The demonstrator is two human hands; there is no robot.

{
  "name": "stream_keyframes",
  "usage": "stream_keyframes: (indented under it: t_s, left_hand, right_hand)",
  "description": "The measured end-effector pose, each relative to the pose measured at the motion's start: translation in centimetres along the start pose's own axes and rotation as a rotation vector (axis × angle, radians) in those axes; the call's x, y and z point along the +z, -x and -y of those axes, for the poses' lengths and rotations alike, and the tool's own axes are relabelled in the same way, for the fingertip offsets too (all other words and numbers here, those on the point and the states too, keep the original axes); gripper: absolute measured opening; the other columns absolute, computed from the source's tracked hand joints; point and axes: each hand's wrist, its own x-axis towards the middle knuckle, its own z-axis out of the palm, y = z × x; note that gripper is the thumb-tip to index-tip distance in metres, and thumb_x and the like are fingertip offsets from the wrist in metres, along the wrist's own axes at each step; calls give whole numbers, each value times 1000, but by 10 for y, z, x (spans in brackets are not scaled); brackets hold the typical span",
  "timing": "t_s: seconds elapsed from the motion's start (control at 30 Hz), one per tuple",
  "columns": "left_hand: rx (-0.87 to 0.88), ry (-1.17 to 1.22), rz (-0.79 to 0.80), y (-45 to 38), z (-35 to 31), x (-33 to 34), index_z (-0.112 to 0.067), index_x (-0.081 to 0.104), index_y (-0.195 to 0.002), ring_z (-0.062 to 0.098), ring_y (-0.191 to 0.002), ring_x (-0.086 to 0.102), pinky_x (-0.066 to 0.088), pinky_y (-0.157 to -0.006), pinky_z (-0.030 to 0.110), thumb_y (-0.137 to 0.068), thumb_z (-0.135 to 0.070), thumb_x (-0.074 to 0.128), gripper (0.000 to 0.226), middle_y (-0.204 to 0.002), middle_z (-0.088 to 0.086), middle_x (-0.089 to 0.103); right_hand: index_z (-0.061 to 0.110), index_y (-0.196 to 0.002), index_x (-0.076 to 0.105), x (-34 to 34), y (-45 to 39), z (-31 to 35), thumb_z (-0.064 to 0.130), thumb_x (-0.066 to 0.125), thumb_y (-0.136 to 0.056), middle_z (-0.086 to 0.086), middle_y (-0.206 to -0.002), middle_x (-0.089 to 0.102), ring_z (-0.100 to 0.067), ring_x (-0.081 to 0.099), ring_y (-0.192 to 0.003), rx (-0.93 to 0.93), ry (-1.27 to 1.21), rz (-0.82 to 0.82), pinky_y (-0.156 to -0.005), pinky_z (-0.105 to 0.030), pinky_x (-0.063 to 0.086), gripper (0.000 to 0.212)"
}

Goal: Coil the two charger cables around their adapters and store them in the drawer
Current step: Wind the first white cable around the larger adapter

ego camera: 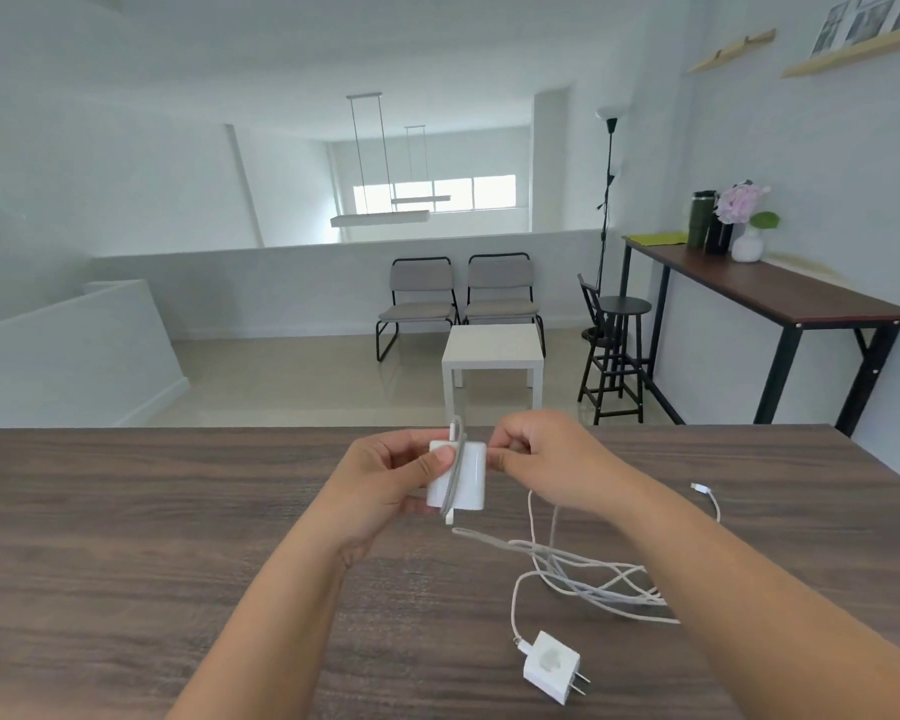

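My left hand [385,475] holds a white adapter [468,475] above the dark wooden table [152,537], thumb pressed on its left side. One turn of its white cable runs around the adapter's middle. My right hand [546,459] pinches that cable just right of the adapter. From my right hand the cable [567,563] drops to the table in loose tangled loops. A second white adapter [552,665] lies near the front right, prongs pointing right, with its cable plugged in. A cable end plug [700,488] lies at the right. No drawer is in view.
Beyond the table's far edge stand a small white side table [492,350], two grey chairs [458,298] and a black stool [617,350]. A tall brown console table [765,291] with bottles and a flower vase runs along the right wall.
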Motion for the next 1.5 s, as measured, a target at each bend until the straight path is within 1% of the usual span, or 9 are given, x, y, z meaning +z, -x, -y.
stream_keyframes:
  t_s: [0.17,0.33,0.47,0.6,0.83,1.03,1.23,1.4,1.5]
  left_hand:
    - [37,-128,-37,4,-3,-7,-20,76,-103,18,-79,67,56,-66,28,-78,-21,74,26,-97,23,70]
    - [78,-281,-73,4,-2,-15,-26,75,-105,15,-78,68,56,-70,27,-82,-16,75,25,-90,3,76]
    - [52,-472,-33,7,-1,-18,-35,69,-115,11,-91,69,55,-87,32,-81,-27,76,35,-98,-6,75]
    - [95,-739,-56,10,-2,-10,-39,63,-122,-7,-89,60,41,-74,13,-83,-32,73,41,-98,-16,66]
    - [221,-951,-235,11,-2,-2,-35,65,-122,4,-84,59,50,-76,26,-75,-38,76,48,-85,-11,57]
    - [309,-851,-437,8,-5,3,-38,75,-97,8,-75,61,55,-72,37,-69,-35,82,30,-74,-9,64]
    - [266,-734,-450,4,-3,8,-32,74,-103,7,-75,66,58,-73,32,-66,-35,85,39,-78,-10,69]
    - [146,-202,-373,7,-11,9,-18,74,-94,10,-61,66,56,-54,26,-70,-17,84,26,-68,-1,67]
    - [97,89,-358,7,-15,9,-12,72,-93,14,-65,69,53,-49,24,-66,-25,78,31,-75,7,68]
  right_hand:
    - [21,-82,67,8,-4,6,33,60,-91,9,-61,51,-6,43,-54,54,-73,31,-55,-23,35,17]
    - [17,-88,70,12,-4,11,29,61,-91,11,-63,52,-5,44,-56,150,-245,59,-58,-22,37,16]
    - [16,-88,70,7,-5,14,36,61,-90,1,-72,55,-13,44,-60,210,-311,116,-56,-24,39,22]
    - [13,-89,68,9,-7,19,35,60,-91,4,-62,47,-14,40,-57,197,-308,134,-54,-23,36,24]
    - [18,-81,63,10,0,23,36,50,-96,9,-53,44,-10,43,-49,112,-179,47,-58,-27,39,27]
    - [18,-81,54,25,18,16,33,44,-98,7,-58,45,-4,36,-48,-32,-107,-31,-51,-21,30,25]
    - [21,-80,48,37,26,4,33,43,-99,6,-59,42,-5,35,-52,-85,-165,-72,-51,-20,29,23]
    - [21,-78,49,35,34,-4,31,42,-100,11,-55,39,-8,33,-53,-109,-324,-40,-54,-25,32,26]
    - [24,-75,49,38,39,-5,30,41,-101,16,-51,40,-6,31,-52,-158,-384,-13,-56,-26,32,28]
